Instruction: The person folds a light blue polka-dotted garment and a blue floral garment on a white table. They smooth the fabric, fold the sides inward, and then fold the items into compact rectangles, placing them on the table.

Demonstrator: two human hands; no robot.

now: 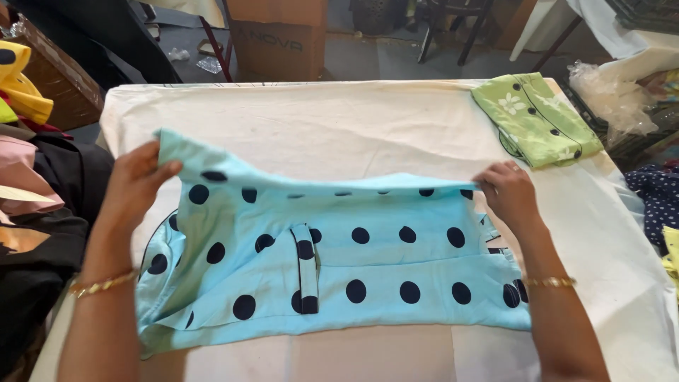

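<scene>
Cream cloth-covered worktop (368, 127); light-blue, navy-dotted fabric garment (339, 269) spread between hands. Left hand (134, 187), right hand (508, 191) each pinch upper edge (fold under way, likely). Green floral folded cloth (537, 120) beyond right hand.

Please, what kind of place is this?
Probably a garment packing or tailoring workroom: hands fold a blue dotted garment on a cloth-covered table, beside a folded green garment, clothing piles and a cardboard box.

A folded green floral garment (535, 119) lies on the cream-covered table (339, 127), a cardboard box (279, 37) beyond.
</scene>
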